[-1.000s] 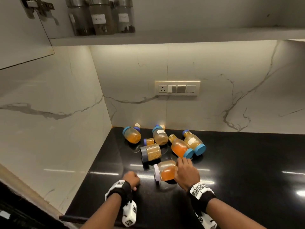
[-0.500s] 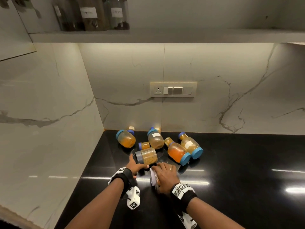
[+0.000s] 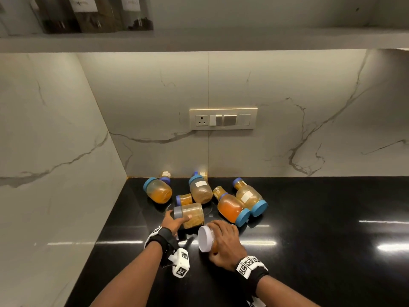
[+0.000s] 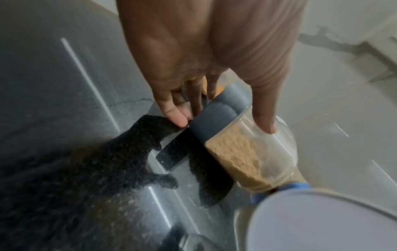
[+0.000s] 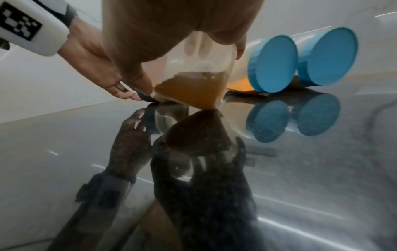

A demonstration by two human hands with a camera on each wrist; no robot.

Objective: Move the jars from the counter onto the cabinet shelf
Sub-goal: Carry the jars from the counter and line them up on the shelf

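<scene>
Several jars lie on their sides on the black counter (image 3: 309,218) near the back corner. My left hand (image 3: 174,222) grips the grey-lidded jar (image 3: 190,214) of beige grains, thumb on its body and fingers at the lid (image 4: 217,117). My right hand (image 3: 225,242) holds the white-lidded jar (image 3: 204,238) of orange powder (image 5: 193,88), tilted just above the counter. Two blue-lidded jars (image 3: 239,207) lie to the right, their lids (image 5: 270,62) facing me. Two more blue-lidded jars (image 3: 158,190) lie by the wall. The cabinet shelf (image 3: 221,38) runs overhead.
Dark labelled jars (image 3: 95,14) stand on the shelf at the upper left. A switch and socket panel (image 3: 223,119) sits on the marble back wall. A marble side wall (image 3: 51,162) closes the counter on the left. A small blue-lidded jar (image 3: 184,199) lies behind the grey-lidded one.
My left hand moved forward from the counter and took hold of the grey-lidded jar. My right hand closed round the white-lidded jar and tilted it up, lid toward me.
</scene>
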